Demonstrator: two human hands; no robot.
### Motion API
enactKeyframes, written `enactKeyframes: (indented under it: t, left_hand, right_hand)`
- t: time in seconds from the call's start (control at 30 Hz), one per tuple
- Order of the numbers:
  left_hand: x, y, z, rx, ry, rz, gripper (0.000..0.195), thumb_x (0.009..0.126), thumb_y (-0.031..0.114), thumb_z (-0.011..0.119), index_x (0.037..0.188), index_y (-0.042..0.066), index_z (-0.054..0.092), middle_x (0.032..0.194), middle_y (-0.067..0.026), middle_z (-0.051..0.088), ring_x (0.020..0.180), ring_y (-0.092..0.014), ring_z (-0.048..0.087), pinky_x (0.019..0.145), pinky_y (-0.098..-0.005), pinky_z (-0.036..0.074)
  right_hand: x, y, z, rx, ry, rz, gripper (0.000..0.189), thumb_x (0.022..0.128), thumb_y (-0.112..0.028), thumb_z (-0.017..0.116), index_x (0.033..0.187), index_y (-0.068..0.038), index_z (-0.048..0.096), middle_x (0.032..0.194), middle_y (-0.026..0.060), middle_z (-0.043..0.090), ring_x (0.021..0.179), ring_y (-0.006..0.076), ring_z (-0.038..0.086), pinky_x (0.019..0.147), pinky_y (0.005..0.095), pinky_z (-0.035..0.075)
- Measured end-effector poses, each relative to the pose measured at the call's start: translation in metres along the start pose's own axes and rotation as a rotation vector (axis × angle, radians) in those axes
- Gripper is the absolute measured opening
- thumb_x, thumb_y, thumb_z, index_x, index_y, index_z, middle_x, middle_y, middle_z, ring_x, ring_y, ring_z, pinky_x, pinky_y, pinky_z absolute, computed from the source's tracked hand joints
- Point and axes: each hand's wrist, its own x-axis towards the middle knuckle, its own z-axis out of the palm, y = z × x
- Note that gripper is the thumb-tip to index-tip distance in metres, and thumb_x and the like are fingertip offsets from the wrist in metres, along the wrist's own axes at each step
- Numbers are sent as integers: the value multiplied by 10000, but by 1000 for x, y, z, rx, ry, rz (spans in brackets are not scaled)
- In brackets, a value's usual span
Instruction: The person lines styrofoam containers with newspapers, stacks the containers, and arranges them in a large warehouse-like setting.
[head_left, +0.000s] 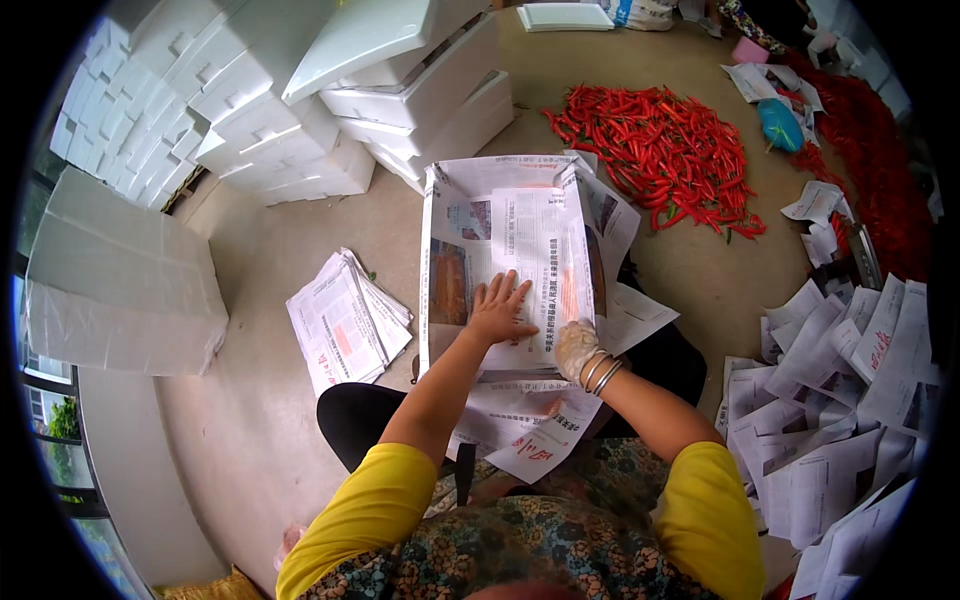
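Between my knees stands a rectangular box lined with newspaper (517, 217), its sheets folded over the rims. My bare left hand (501, 307) lies flat on the newspaper in the bottom, fingers spread, holding nothing. Against the near right inside corner rests my right hand (579, 346), in a thin whitish glove, with silver bangles (602, 373) at the wrist. Its fingers are curled and partly hidden, so whether they grip the paper is unclear. Loose newspaper flaps hang outside the box, on the right (637, 311) and over the near side (525, 427).
A newspaper stack (349, 319) lies at left on the floor. White foam boxes (420, 105) stand stacked beyond. Red chili peppers (660, 150) are heaped at far right. Many newspaper-wrapped bundles (817, 420) pile up at right. A plastic-wrapped block (127, 285) stands far left.
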Motion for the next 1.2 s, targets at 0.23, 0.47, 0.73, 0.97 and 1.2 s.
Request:
enactKeyframes:
  t: [0.23,0.47,0.73,0.97,1.2]
  left_hand:
    - [-27,8,-48,-104,331,203,700,753,308,698,1363,179,381,1434,-158,312,1304,-349,312,1033,-510,282]
    - [-138,23,-65,90,590,-5,721,757,288,708,1369,143,356,1356,-212,393,1228,-366,400,1001,-451,337]
    - [-129,-56,-25,-520,252,-462,903,714,310,740,1376,-35,234,1161,-338,528,1072,-435,545,907,-426,450]
    - [-77,-121,-33,-691,424,-434,695,820,375,635,1344,32,335,1147,-297,556,1068,-421,552,883,-405,456]
    - [-71,-59,-40,-604,450,-574,443,851,102,549,1261,14,408,1030,-298,590,948,-433,586,796,-427,472]
  right_hand:
    - [-36,8,-24,297,482,-112,224,822,-200,541,923,-45,666,855,144,666,831,313,647,772,421,509]
    - [-88,31,22,931,966,423,774,820,-359,619,1395,-9,238,1271,267,469,1180,378,464,1009,418,368]
    - [-13,37,38,1068,385,569,972,754,-317,672,1423,38,63,1268,308,470,1170,401,493,1009,396,385]
    - [8,60,-3,1028,763,525,856,774,-245,616,1408,38,116,1224,313,496,1094,407,534,950,409,426]
    - [21,51,15,1221,593,653,582,876,-169,513,1372,-23,246,1090,252,590,969,390,596,853,445,473]
